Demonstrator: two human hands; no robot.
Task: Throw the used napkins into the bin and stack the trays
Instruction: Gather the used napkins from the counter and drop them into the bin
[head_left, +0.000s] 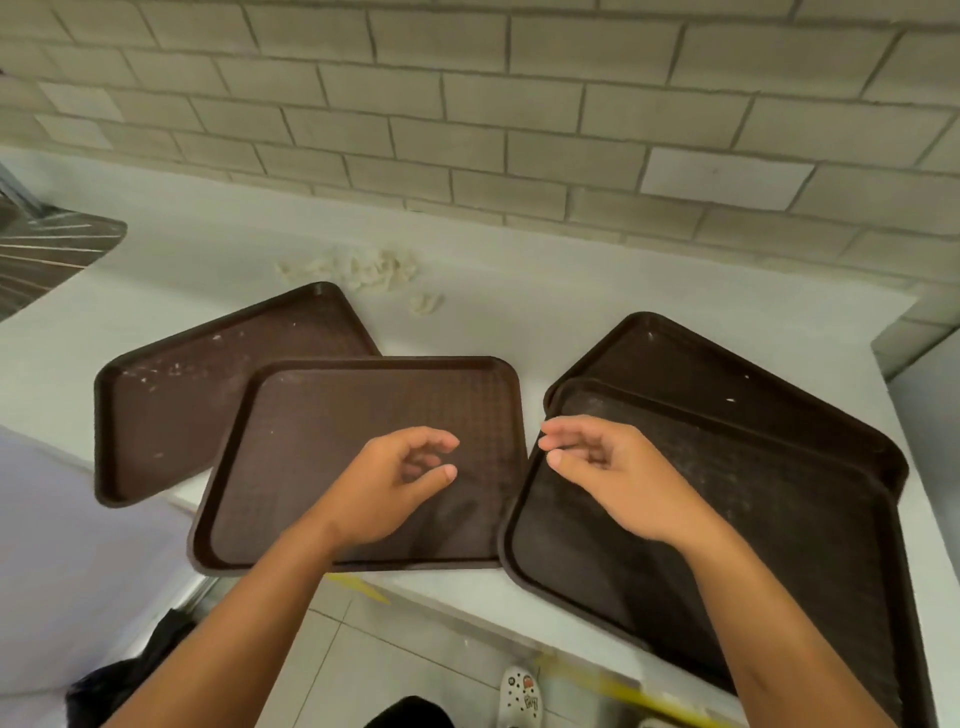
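Four brown trays on a pale counter (519, 270). Centre tray (311, 415) overlaps the near right corner of the far-left tray (171, 395). At right, near tray (779, 545) lies skewed on the far-right tray (727, 364). Used napkins (363, 270), crumpled, on the counter beyond the trays, near the tiled wall (519, 104). Left hand (384, 488) above the centre tray, fingers loosely curled, holding nothing. Right hand (613, 478) above the right near tray's left edge, likewise loose and empty. Black bag (130, 675) at lower left, on the floor.

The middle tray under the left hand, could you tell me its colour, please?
Dark brown, with a fine grid texture; head view.
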